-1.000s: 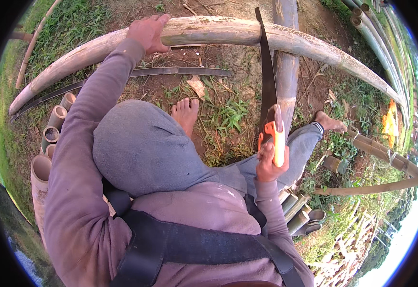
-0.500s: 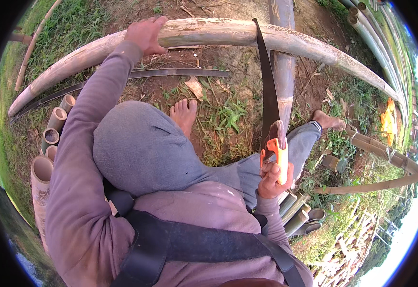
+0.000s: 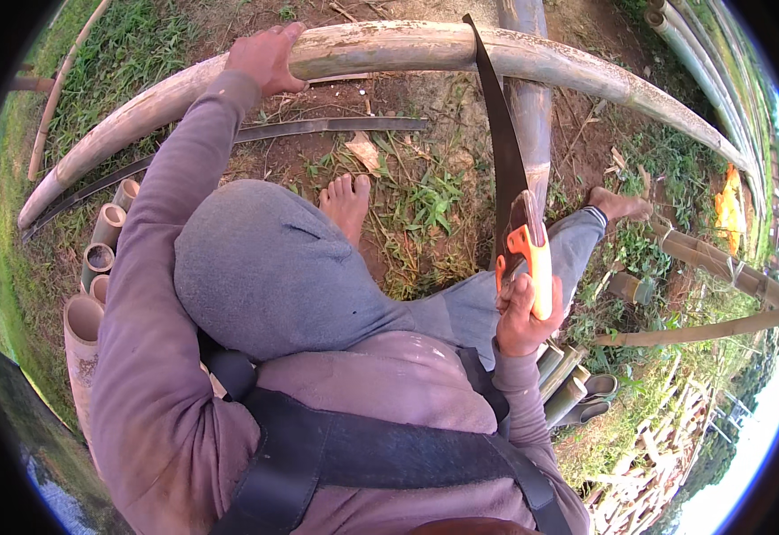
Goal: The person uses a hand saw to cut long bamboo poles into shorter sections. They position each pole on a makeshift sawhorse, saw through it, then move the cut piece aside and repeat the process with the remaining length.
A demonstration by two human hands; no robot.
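Observation:
A long pale bamboo pole (image 3: pixel 389 48) runs across the far part of the view, resting over a second, greyish bamboo pole (image 3: pixel 525 116) that points away from me. My left hand (image 3: pixel 266 60) is wrapped over the pale pole, left of its middle. In my right hand (image 3: pixel 525 323) is the orange handle of a handsaw (image 3: pixel 502 120), gripped in closed fingers. The dark blade reaches away from me, and its far end lies against the pale pole just left of where the two poles cross. Whether it has cut in cannot be told.
A dark flat strip (image 3: pixel 318 127) lies on the ground beyond my knee. Cut bamboo tubes (image 3: pixel 82 319) stand at my left; more bamboo pieces (image 3: pixel 568 397) lie by my right hip. Bamboo poles (image 3: pixel 706 76) are stacked far right. My bare feet are on the ground.
My right hand and the saw have moved forward, away from me, with the blade sliding further across the pole. My left hand keeps its hold on the pole.

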